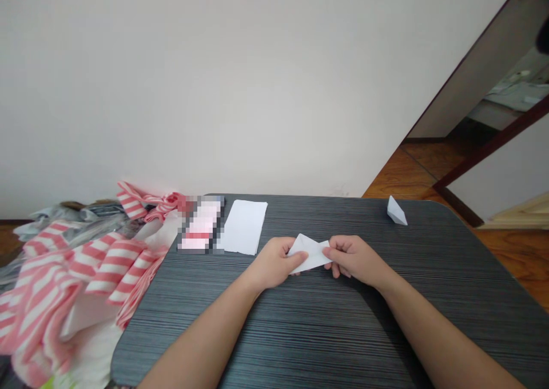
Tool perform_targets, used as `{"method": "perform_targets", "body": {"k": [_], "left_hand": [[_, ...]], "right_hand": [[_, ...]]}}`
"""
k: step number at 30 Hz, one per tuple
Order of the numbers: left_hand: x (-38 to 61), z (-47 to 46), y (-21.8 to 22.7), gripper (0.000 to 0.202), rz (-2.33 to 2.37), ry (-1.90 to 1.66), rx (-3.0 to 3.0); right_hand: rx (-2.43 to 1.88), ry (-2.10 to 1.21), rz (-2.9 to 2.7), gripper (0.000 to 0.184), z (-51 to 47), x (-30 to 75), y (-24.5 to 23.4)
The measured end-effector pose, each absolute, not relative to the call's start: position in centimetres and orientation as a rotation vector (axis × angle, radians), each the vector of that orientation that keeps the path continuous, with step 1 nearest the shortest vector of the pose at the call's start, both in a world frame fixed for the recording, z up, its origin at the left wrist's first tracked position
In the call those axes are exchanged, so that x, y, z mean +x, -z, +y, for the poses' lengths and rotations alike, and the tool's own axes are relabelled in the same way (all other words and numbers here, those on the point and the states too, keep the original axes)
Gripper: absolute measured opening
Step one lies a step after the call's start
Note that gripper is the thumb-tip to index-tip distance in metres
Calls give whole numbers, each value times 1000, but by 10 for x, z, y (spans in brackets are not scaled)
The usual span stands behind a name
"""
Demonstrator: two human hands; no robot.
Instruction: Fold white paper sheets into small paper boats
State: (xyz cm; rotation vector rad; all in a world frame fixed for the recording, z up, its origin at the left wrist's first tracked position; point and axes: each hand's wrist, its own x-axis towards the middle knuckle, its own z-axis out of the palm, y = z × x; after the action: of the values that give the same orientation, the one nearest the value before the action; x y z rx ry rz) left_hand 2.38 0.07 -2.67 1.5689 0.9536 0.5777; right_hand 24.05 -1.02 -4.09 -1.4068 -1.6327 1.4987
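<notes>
A dark grey table [278,343] with fine horizontal wood-grain streaks and rounded corners stood on an orange-brown wooden floor [514,257]. Near its far edge lay a flat, rectangular stack of white paper [244,227], set at a slight angle. Just left of that lay a flat pink-and-white object [201,224], too blurred to identify. Well over to the right, near the far corner, sat a small folded white paper shape [397,212].

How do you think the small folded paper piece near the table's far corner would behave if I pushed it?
The folded paper piece looks light, so would probably skid. Perched on a narrow edge, it may tip. Its folds likely add slight stiffness, but squeezing would likely crush it.
</notes>
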Motion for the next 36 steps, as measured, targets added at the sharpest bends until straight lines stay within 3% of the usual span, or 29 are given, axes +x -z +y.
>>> {"method": "perform_targets", "body": {"k": [5, 12, 21, 36], "left_hand": [[25, 0, 27, 23, 967, -591, 1560], [28, 1, 24, 22, 935, -584, 1619], [27, 1, 30, 26, 956, -544, 1579], [26, 3, 33, 32, 931, -580, 1444]], "right_hand": [[-1375, -1504, -1616, 31, -11, 241, 40], [-1324, -1539, -1706, 17, -14, 234, 33], [-1337, -1475, -1740, 28, -14, 236, 33], [-1266, -1533, -1627, 31, -12, 239, 33]]}}
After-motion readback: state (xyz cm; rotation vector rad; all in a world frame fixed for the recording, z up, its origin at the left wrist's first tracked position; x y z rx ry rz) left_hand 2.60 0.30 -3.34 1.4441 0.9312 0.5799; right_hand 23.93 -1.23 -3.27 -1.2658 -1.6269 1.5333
